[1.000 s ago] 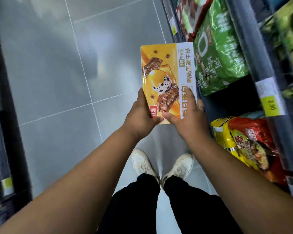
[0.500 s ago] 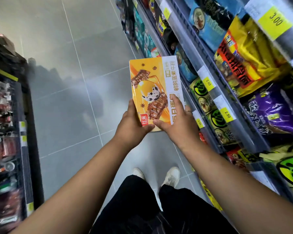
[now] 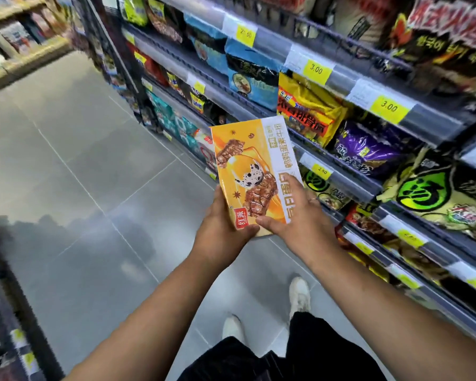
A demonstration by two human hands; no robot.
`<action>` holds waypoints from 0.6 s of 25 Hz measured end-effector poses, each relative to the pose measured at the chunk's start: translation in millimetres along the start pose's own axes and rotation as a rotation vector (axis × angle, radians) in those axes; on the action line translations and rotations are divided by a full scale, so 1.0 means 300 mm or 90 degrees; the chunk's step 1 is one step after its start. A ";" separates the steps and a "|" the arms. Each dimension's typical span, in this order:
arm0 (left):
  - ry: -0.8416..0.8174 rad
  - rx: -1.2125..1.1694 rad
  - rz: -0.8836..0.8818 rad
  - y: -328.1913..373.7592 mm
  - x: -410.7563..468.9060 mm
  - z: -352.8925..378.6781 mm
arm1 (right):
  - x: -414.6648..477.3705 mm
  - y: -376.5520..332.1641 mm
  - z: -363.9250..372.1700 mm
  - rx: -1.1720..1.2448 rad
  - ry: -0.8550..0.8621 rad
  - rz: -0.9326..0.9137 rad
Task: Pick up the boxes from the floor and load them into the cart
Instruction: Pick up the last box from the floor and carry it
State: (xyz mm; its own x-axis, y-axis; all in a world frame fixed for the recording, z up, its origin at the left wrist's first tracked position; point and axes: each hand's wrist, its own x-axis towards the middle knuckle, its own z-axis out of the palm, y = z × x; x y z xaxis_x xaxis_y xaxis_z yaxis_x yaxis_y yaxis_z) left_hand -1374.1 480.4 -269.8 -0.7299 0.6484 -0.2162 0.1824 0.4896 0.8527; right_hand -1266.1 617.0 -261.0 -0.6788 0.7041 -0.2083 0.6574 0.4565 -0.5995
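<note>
With left hand (image 3: 223, 229) and right hand (image 3: 297, 218) both gripping lower end of flat orange-and-white cardboard snack box (image 3: 248, 166), thumbs on printed face. Held up in the air over grey tiled floor (image 3: 94, 174). Red "红派" logo (image 3: 241, 218) by left thumb, Chinese text down white strip. To the right, grey store shelves (image 3: 432, 122) of noodle packs, yellow price tags (image 3: 316, 69) reading 3.00, 2.50.

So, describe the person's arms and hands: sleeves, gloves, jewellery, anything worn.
Both arms are bare as far as the frame shows: the left forearm and right forearm carry no sleeve, watch or bracelet. Neither the left hand nor the right hand is gloved. The right hand wears a thin ring; none shows on the left.
</note>
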 end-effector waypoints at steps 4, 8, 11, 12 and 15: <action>-0.096 0.016 0.073 0.049 -0.024 0.001 | -0.144 0.016 -0.020 0.033 0.099 0.081; -0.235 0.017 0.163 0.136 -0.090 0.093 | -0.311 0.100 -0.081 0.040 0.194 0.183; -0.325 0.042 0.207 0.191 -0.160 0.202 | -0.450 0.180 -0.135 0.043 0.263 0.260; -0.346 0.053 0.216 0.205 -0.183 0.238 | -0.493 0.206 -0.148 0.051 0.284 0.279; -0.419 0.096 0.265 0.269 -0.283 0.368 | -0.651 0.300 -0.190 0.075 0.345 0.360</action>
State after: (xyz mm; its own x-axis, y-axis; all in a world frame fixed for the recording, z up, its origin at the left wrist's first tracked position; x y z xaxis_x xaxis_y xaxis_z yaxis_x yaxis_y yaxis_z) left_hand -1224.8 529.3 -235.1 -0.0516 0.9839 -0.1713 0.4763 0.1750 0.8617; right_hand -1055.7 551.7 -230.4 0.0216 0.9926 -0.1192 0.7957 -0.0892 -0.5991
